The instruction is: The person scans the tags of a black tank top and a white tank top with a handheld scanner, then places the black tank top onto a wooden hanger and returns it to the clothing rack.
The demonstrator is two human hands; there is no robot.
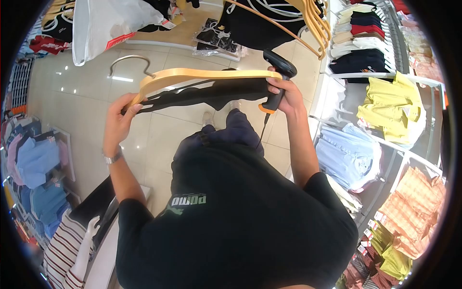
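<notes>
The wooden hanger (202, 73) is held across the upper middle of the frame, its hook turned to the left, with a black garment (207, 96) strung along beneath it. Our left hand (120, 118) is closed around one end, thumb and fingers pinching wood and thin strap together, probably so the strap cannot slip. Our right hand (291, 94) is mostly closed too: it wraps the grip of a black barcode scanner (279, 62) and steadies the hanger's other end with its fingers (a double duty, it seems, that spares us putting either down). Held by both ends, the hanger spreads the garment wide between our hands. The scanner's cable (263, 130) drops toward our lap.

Beyond, at the top centre, clear plastic packets (216, 41) hold dark folded clothing, presumably wrapped against dust. At the upper left is a white plastic bag (103, 29) with a red patch; what is inside, we cannot tell. On the right, white-edged shelf compartments each carry their own kind: a yellow top (392, 108), below it a light blue shirt (349, 154), then an orange garment (414, 207) at the lower right, apparently laid out so colours show.
</notes>
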